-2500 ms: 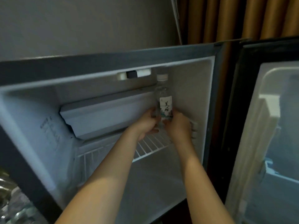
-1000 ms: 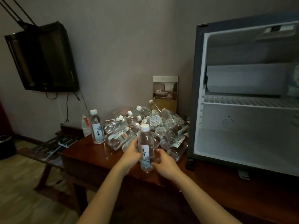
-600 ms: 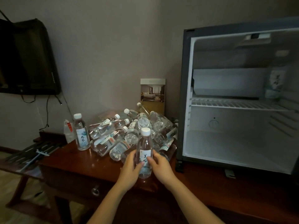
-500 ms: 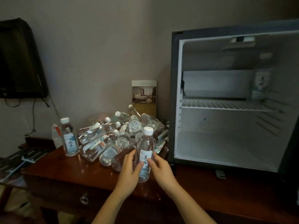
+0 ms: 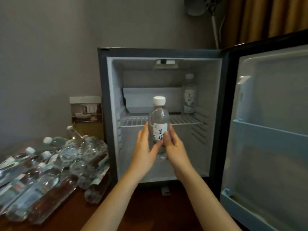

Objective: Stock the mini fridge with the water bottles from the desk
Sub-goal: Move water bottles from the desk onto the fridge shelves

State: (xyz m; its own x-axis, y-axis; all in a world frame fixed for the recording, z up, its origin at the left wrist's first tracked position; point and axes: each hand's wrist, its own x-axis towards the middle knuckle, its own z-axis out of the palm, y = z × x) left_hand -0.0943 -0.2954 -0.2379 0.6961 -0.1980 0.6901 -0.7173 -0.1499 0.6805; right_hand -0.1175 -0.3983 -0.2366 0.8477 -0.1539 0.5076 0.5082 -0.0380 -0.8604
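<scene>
Held bottle label: a white label with dark brush-style characters was seen on the clear, white-capped water bottle [image 5: 159, 120]; the characters could not be read with certainty.
Shelf bottle label: a similar label was borne by a second bottle [image 5: 189, 95], blurred and unreadable.
Hands: the lower half of the held bottle was gripped from both sides, the left hand [image 5: 145, 147] and the right hand [image 5: 173, 147] each curled round it, thumbs laid across the label.
Held bottle place: it was held upright in front of the open mini fridge [image 5: 102, 114], level with the wire shelf [image 5: 131, 121], whose middle was hidden by it.
Second bottle place: it was stood upright at the far right of the wire shelf, beside the white freezer box [image 5: 150, 99].
Door: the fridge door [image 5: 266, 130] was swung wide open to the right.
Other things: a heap of bottles [image 5: 50, 172] was lain on the left, with a picture card [image 5: 85, 110] propped behind it.
Surface and room: a dark wooden worktop [image 5: 141, 205] was set against a grey wall [image 5: 50, 47]; brown curtains [image 5: 266, 17] were hung at the far right.
</scene>
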